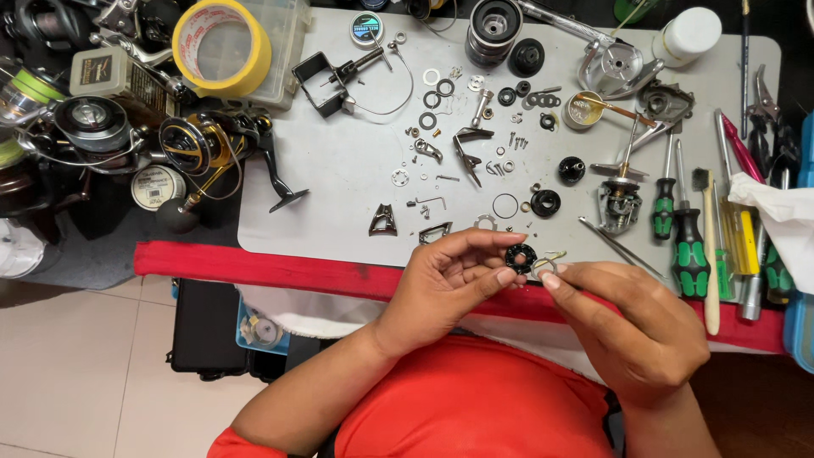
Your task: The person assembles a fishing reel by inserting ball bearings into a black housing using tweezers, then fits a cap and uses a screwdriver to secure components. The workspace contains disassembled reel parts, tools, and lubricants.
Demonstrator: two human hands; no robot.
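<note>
Left hand [441, 284] pinches the black gear [521, 257] by its rim at the mat's [339, 170] front edge; right hand [632, 326] nips a thin ring [545, 266] beside it; both look light, stiff, easy to drop, so edge grips seem safest.

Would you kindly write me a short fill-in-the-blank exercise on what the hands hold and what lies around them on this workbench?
1. The left hand pinches a small round toothed part whose colour is ____.
2. The right hand holds a thin metal ____ at its fingertips.
3. The wide roll of tape at the far left of the bench is ____.
4. The screwdrivers with green-and-black handles lie to the person's ____.

Missing words: black; ring; yellow; right
</note>
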